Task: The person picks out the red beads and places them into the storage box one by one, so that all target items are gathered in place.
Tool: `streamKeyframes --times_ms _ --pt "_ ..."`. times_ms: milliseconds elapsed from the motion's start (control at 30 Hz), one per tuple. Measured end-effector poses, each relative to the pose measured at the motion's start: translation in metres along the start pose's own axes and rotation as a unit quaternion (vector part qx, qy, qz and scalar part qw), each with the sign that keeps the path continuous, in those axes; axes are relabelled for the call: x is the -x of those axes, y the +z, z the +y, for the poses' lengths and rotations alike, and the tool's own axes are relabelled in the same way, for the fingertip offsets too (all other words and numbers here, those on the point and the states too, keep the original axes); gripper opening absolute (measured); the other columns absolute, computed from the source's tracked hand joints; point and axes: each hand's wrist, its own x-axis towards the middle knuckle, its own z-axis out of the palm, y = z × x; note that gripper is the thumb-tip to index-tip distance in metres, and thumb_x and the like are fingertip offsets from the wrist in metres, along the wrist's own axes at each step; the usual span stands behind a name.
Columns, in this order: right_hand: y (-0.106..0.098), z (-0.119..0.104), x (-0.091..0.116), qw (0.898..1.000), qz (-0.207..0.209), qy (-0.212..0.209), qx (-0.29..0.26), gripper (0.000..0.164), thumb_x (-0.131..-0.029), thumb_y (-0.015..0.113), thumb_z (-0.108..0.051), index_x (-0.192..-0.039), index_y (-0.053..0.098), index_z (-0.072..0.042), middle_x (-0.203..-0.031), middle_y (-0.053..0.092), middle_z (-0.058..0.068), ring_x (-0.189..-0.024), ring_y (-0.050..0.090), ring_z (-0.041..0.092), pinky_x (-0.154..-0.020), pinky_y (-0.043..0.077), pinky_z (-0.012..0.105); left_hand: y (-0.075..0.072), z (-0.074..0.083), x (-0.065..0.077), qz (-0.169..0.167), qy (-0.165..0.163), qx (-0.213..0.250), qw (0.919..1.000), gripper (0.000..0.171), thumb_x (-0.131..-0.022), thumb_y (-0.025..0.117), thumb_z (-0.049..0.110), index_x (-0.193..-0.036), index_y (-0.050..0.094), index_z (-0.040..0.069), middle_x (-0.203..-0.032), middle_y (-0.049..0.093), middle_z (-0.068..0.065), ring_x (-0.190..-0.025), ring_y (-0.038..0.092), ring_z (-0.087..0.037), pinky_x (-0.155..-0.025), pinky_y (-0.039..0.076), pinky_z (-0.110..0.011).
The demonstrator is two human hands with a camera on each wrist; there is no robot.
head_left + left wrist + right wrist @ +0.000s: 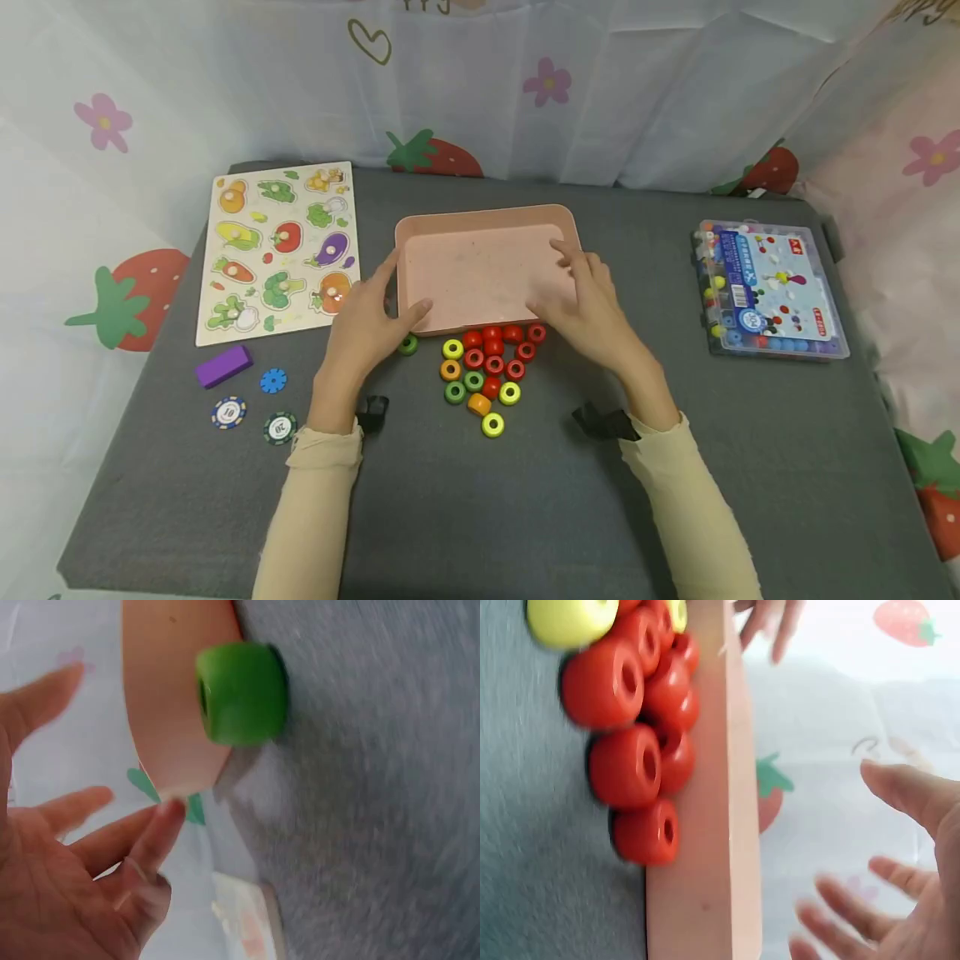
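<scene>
A shallow pink tray (487, 267) lies on the grey table with nothing in it. My left hand (367, 321) is at its left end, fingers spread and thumb over the front left corner; in the left wrist view a fingertip meets the tray's end. My right hand (588, 312) hovers at the right end with fingers loosely bent, holding nothing. Against the tray's front side lie several red beads (622, 765), with yellow beads (492, 425), orange beads (479, 405) and green beads (455, 392) nearer me. One green bead (244, 694) sits apart near my left thumb.
At the back left lies a vegetable puzzle board (277, 250). In front of it are a purple block (224, 367), a blue gear-shaped disc (273, 381) and two poker chips (228, 412). A clear plastic case of coloured pieces (772, 292) stands at the right.
</scene>
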Motion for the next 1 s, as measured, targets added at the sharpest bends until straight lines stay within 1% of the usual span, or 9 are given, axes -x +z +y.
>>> streamKeyframes --times_ms 100,200,300,367,433,633,800,900,1000 --pt "0.001 -0.004 0.008 0.997 -0.031 -0.023 -0.059 0.059 -0.093 0.072 -0.026 -0.145 0.045 -0.024 -0.108 0.06 0.007 -0.098 0.059 0.023 -0.079 0.053 0.042 0.0 -0.001 0.002 -0.004 -0.004 0.046 0.9989 0.078 -0.093 0.068 0.041 -0.158 0.032 0.019 -0.08 0.058 -0.012 -0.067 0.052 -0.026 -0.053 0.042 -0.037" --pt "0.006 -0.003 0.015 0.994 -0.077 -0.035 -0.073 0.042 -0.093 0.073 -0.021 -0.132 0.06 -0.018 -0.1 0.069 0.003 -0.082 0.064 0.018 -0.067 0.055 0.035 0.002 -0.003 0.002 0.001 -0.004 0.073 0.9973 0.071 -0.094 0.07 0.027 -0.156 0.037 0.014 -0.073 0.057 -0.011 -0.058 0.049 -0.02 -0.048 0.037 -0.031" --pt "0.013 0.002 0.021 0.991 -0.114 -0.028 -0.065 0.036 -0.091 0.076 -0.019 -0.126 0.069 -0.014 -0.102 0.072 0.002 -0.076 0.064 0.018 -0.06 0.052 0.03 0.004 -0.006 0.001 0.002 -0.005 0.085 0.9964 0.067 -0.095 0.068 0.018 -0.154 0.038 0.011 -0.101 0.071 -0.015 -0.058 0.048 -0.017 -0.048 0.037 -0.029" --pt "0.018 0.005 0.024 0.99 -0.125 -0.022 -0.057 0.038 -0.089 0.077 -0.017 -0.126 0.07 -0.013 -0.101 0.072 0.002 -0.073 0.064 0.018 -0.057 0.052 0.028 0.005 -0.008 -0.001 0.001 -0.004 0.095 0.9955 0.064 -0.096 0.066 0.014 -0.154 0.038 0.008 -0.127 0.067 -0.016 -0.058 0.049 -0.016 -0.049 0.037 -0.028" --pt "0.022 0.008 0.026 0.991 -0.124 -0.018 -0.047 0.04 -0.089 0.078 -0.017 -0.128 0.07 -0.014 -0.097 0.072 0.002 -0.07 0.063 0.017 -0.055 0.05 0.028 0.006 -0.01 -0.002 -0.003 -0.004 0.11 0.9939 0.063 -0.096 0.065 0.011 -0.153 0.039 0.006 -0.142 0.057 -0.015 -0.056 0.051 -0.015 -0.047 0.038 -0.027" --pt "0.037 0.009 0.029 0.996 -0.071 -0.031 0.044 0.038 -0.088 0.078 -0.021 -0.126 0.072 -0.017 -0.101 0.073 0.0 -0.068 0.058 0.013 -0.056 0.049 0.028 0.008 -0.013 -0.008 -0.013 -0.013 0.17 0.9853 0.059 -0.098 0.061 0.008 -0.153 0.041 0.008 -0.145 0.054 -0.015 -0.049 0.058 -0.011 -0.046 0.048 -0.02" --pt "0.051 0.007 0.027 0.986 -0.045 -0.053 0.155 0.039 -0.087 0.079 -0.028 -0.124 0.073 -0.018 -0.107 0.074 0.0 -0.071 0.054 0.014 -0.058 0.046 0.029 0.01 -0.017 -0.011 -0.025 -0.02 0.218 0.9754 0.057 -0.1 0.059 0.007 -0.154 0.04 0.01 -0.15 0.05 -0.014 -0.052 0.061 -0.007 -0.052 0.053 -0.019" --pt "0.056 0.006 0.026 0.983 -0.038 -0.055 0.172 0.037 -0.087 0.08 -0.027 -0.123 0.074 -0.018 -0.105 0.074 0.0 -0.07 0.053 0.014 -0.056 0.045 0.029 0.011 -0.019 -0.013 -0.031 -0.023 0.238 0.9704 0.057 -0.1 0.059 0.008 -0.154 0.04 0.011 -0.151 0.048 -0.013 -0.053 0.063 -0.007 -0.055 0.057 -0.023" --pt "0.054 0.005 0.024 0.986 -0.037 -0.053 0.152 0.033 -0.087 0.079 -0.024 -0.119 0.075 -0.017 -0.098 0.073 -0.001 -0.067 0.052 0.013 -0.054 0.043 0.027 0.012 -0.02 -0.014 -0.033 -0.025 0.251 0.967 0.056 -0.101 0.058 0.009 -0.154 0.04 0.012 -0.152 0.048 -0.012 -0.054 0.063 -0.007 -0.057 0.059 -0.026"
